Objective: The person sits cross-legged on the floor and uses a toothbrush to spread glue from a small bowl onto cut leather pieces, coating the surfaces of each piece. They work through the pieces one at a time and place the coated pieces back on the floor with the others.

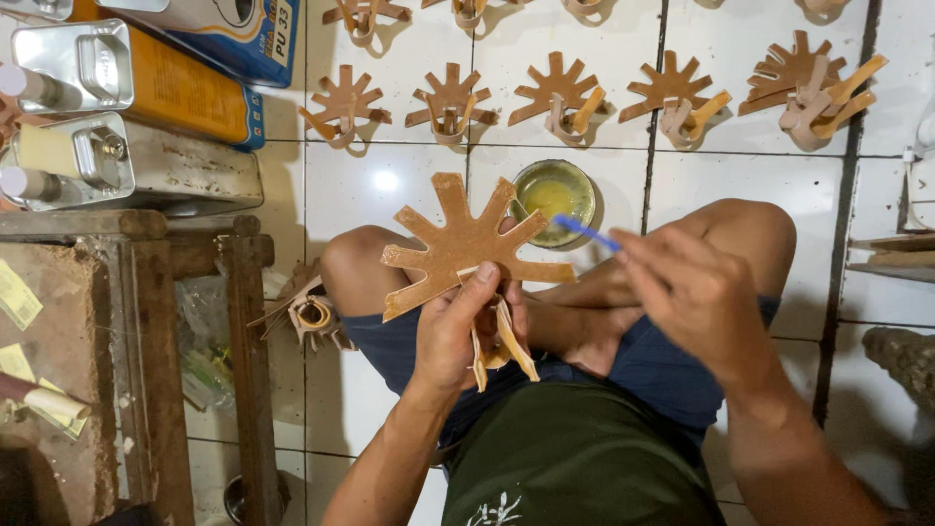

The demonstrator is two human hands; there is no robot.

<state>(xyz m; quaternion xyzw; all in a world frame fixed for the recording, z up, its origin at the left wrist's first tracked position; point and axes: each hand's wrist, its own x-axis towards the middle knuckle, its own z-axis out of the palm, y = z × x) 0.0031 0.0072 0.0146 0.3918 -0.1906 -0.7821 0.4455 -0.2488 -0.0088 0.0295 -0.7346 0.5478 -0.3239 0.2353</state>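
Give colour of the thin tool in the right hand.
Blue: the thin stick in the right hand, clearest in the head view.

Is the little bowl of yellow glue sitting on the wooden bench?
No, the bowl sits on the white tiled floor, between the person's knees.

The left hand [456, 331] is raised with fingers curled and thumb pressed forward in a grip, while the right hand [696, 292] pinches with fingertips pointing left.

Brown star-shaped leather piece [466, 244] with radiating spokes, held upright at frame centre, pale folded strips hanging beneath, thin blue brush [584, 232] just right of it, tip perhaps touching a spoke
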